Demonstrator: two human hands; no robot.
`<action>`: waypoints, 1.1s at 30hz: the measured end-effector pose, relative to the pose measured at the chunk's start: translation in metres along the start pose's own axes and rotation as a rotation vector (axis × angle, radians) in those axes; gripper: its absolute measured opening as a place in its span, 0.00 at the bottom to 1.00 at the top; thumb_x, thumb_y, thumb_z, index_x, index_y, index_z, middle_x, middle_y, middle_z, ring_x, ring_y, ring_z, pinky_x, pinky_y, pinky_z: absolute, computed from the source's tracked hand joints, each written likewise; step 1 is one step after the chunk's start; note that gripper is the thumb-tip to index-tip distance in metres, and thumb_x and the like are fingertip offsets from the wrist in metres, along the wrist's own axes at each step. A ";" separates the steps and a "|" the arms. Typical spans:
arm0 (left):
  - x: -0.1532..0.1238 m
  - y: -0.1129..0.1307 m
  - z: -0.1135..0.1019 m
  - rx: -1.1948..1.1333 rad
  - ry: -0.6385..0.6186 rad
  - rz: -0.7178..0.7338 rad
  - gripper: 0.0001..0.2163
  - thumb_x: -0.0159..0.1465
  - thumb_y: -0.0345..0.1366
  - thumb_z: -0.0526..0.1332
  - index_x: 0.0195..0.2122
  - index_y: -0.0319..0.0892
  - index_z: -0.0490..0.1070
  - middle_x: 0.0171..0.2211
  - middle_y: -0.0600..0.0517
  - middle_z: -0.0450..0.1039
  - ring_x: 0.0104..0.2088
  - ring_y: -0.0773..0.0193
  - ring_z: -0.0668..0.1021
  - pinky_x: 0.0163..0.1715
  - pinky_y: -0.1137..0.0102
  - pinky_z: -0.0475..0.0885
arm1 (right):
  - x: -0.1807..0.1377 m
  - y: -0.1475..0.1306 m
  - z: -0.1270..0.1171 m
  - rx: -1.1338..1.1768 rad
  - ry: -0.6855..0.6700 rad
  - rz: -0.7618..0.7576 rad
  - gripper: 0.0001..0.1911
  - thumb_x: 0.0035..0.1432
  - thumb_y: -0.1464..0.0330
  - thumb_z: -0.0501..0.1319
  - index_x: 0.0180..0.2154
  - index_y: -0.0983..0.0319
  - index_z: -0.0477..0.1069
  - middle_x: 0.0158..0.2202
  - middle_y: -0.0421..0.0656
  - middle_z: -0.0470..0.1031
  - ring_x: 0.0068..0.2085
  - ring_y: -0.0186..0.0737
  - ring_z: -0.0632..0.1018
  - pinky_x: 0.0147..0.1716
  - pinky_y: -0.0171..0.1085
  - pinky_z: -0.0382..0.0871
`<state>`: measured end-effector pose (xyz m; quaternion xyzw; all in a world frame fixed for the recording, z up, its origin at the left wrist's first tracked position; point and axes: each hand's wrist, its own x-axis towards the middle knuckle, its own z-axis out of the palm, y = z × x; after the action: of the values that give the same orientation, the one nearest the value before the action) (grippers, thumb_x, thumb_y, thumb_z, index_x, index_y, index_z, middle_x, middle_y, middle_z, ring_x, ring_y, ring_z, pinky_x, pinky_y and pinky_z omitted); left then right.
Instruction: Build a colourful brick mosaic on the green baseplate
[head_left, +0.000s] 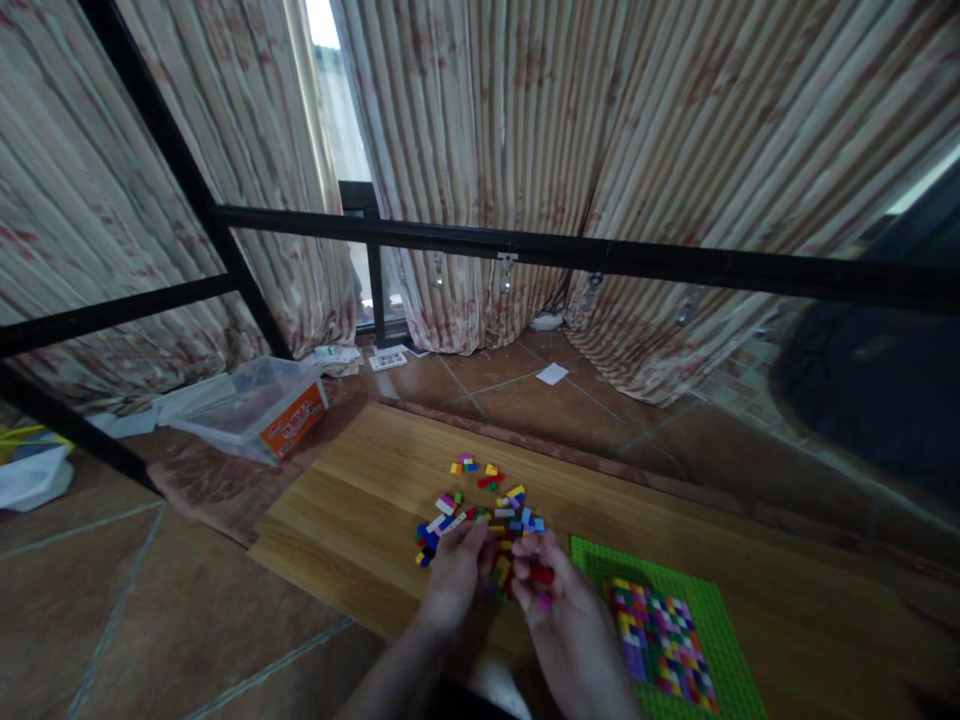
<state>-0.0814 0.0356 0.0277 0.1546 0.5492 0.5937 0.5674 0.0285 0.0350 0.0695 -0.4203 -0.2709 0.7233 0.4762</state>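
Observation:
My right hand (551,590) is closed on a red toy brick (541,574), and a magenta brick (545,601) shows lower in the same hand. Just left of it, my left hand (456,565) reaches down at the near side of a pile of loose toy bricks (506,514). Its fingers are curled, and what they hold, if anything, is hidden. Right of my right hand lies a green baseplate (724,610) with a block of many-coloured bricks (664,643) pressed together on it.
The wooden table (360,480) carries all the bricks. A clear plastic bin (259,400) with an orange label stands on the floor at left. A black metal rail (465,233) crosses beyond the table, before striped curtains (525,120). A dark rounded object (877,370) is at right.

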 end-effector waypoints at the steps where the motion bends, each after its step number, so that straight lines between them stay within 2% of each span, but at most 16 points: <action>1: -0.006 -0.002 0.002 -0.154 -0.040 -0.102 0.14 0.56 0.46 0.60 0.23 0.40 0.67 0.15 0.58 0.60 0.16 0.71 0.61 0.18 0.75 0.53 | 0.000 0.003 0.008 -0.038 0.004 -0.040 0.17 0.50 0.52 0.62 0.28 0.60 0.71 0.28 0.41 0.74 0.28 0.36 0.73 0.28 0.34 0.68; 4: -0.022 0.001 0.008 -0.575 -0.069 -0.169 0.08 0.56 0.39 0.61 0.25 0.40 0.66 0.19 0.57 0.64 0.19 0.72 0.66 0.22 0.75 0.62 | -0.003 0.017 0.029 -0.241 -0.022 -0.138 0.20 0.52 0.50 0.59 0.29 0.60 0.73 0.30 0.42 0.76 0.32 0.38 0.74 0.32 0.35 0.68; 7: -0.029 0.011 0.008 -0.715 -0.039 -0.185 0.02 0.58 0.31 0.58 0.29 0.38 0.68 0.25 0.53 0.70 0.22 0.71 0.70 0.25 0.75 0.67 | -0.003 0.028 0.043 -0.362 -0.081 -0.193 0.20 0.55 0.51 0.58 0.31 0.60 0.75 0.33 0.42 0.77 0.36 0.40 0.76 0.39 0.37 0.68; 10: -0.026 0.018 -0.002 -0.777 -0.016 -0.197 0.03 0.60 0.29 0.57 0.30 0.37 0.68 0.25 0.53 0.70 0.22 0.72 0.71 0.24 0.77 0.67 | 0.010 0.024 0.048 -0.361 -0.120 -0.217 0.20 0.58 0.51 0.55 0.33 0.60 0.75 0.33 0.42 0.78 0.37 0.39 0.76 0.40 0.37 0.68; 12: -0.022 0.019 -0.013 -0.779 0.002 -0.235 0.05 0.62 0.31 0.56 0.30 0.37 0.67 0.22 0.55 0.67 0.19 0.75 0.68 0.20 0.79 0.64 | 0.029 0.012 0.044 -0.428 -0.101 -0.274 0.19 0.59 0.53 0.54 0.34 0.59 0.75 0.33 0.43 0.78 0.36 0.39 0.76 0.38 0.37 0.68; 13: -0.021 0.019 -0.018 -0.767 0.013 -0.256 0.06 0.63 0.33 0.56 0.30 0.37 0.66 0.21 0.57 0.64 0.17 0.77 0.65 0.17 0.80 0.61 | 0.042 0.004 0.040 -0.501 -0.090 -0.353 0.18 0.58 0.54 0.55 0.35 0.60 0.75 0.34 0.43 0.78 0.36 0.40 0.76 0.38 0.37 0.68; 15: -0.019 0.019 -0.029 -0.731 0.033 -0.275 0.08 0.64 0.35 0.54 0.30 0.38 0.66 0.18 0.59 0.59 0.14 0.78 0.59 0.13 0.81 0.53 | 0.070 -0.011 0.026 -0.759 -0.072 -0.493 0.17 0.57 0.55 0.56 0.34 0.60 0.75 0.35 0.45 0.78 0.38 0.42 0.76 0.39 0.39 0.67; 17: -0.019 0.019 -0.038 -0.698 0.043 -0.261 0.08 0.64 0.36 0.54 0.31 0.38 0.66 0.18 0.60 0.57 0.13 0.79 0.56 0.12 0.81 0.48 | 0.097 -0.022 0.012 -1.123 -0.144 -0.529 0.13 0.56 0.59 0.57 0.35 0.59 0.76 0.36 0.44 0.78 0.37 0.44 0.76 0.40 0.41 0.67; 19: -0.019 0.019 -0.042 -0.668 0.047 -0.252 0.07 0.64 0.36 0.54 0.33 0.38 0.66 0.19 0.60 0.57 0.14 0.79 0.56 0.13 0.81 0.47 | 0.117 -0.025 0.000 -1.417 -0.239 -0.564 0.11 0.57 0.62 0.57 0.34 0.58 0.76 0.36 0.45 0.77 0.39 0.45 0.76 0.41 0.42 0.66; 22: -0.018 0.018 -0.044 -0.622 0.043 -0.270 0.07 0.64 0.35 0.54 0.34 0.37 0.66 0.19 0.59 0.57 0.15 0.79 0.56 0.13 0.81 0.48 | 0.130 -0.020 -0.007 -1.683 -0.386 -0.595 0.10 0.56 0.67 0.57 0.34 0.58 0.77 0.37 0.45 0.75 0.41 0.44 0.75 0.43 0.41 0.65; 28: -0.014 0.017 -0.043 -0.543 0.055 -0.314 0.06 0.62 0.35 0.56 0.34 0.37 0.67 0.20 0.58 0.60 0.15 0.79 0.58 0.13 0.81 0.48 | 0.135 -0.012 -0.007 -1.814 -0.528 -0.618 0.08 0.56 0.69 0.59 0.33 0.57 0.77 0.36 0.44 0.75 0.42 0.42 0.72 0.43 0.39 0.63; 33: -0.016 0.018 -0.040 -0.535 0.071 -0.308 0.06 0.62 0.35 0.57 0.34 0.37 0.68 0.20 0.58 0.61 0.15 0.78 0.59 0.13 0.81 0.51 | 0.141 -0.016 -0.008 -1.848 -0.697 -0.695 0.10 0.60 0.69 0.57 0.31 0.57 0.76 0.33 0.42 0.75 0.40 0.41 0.71 0.40 0.38 0.62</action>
<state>-0.1178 0.0072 0.0353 -0.1062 0.4098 0.6294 0.6517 0.0158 0.1702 0.0284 -0.2880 -0.9463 0.1392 0.0469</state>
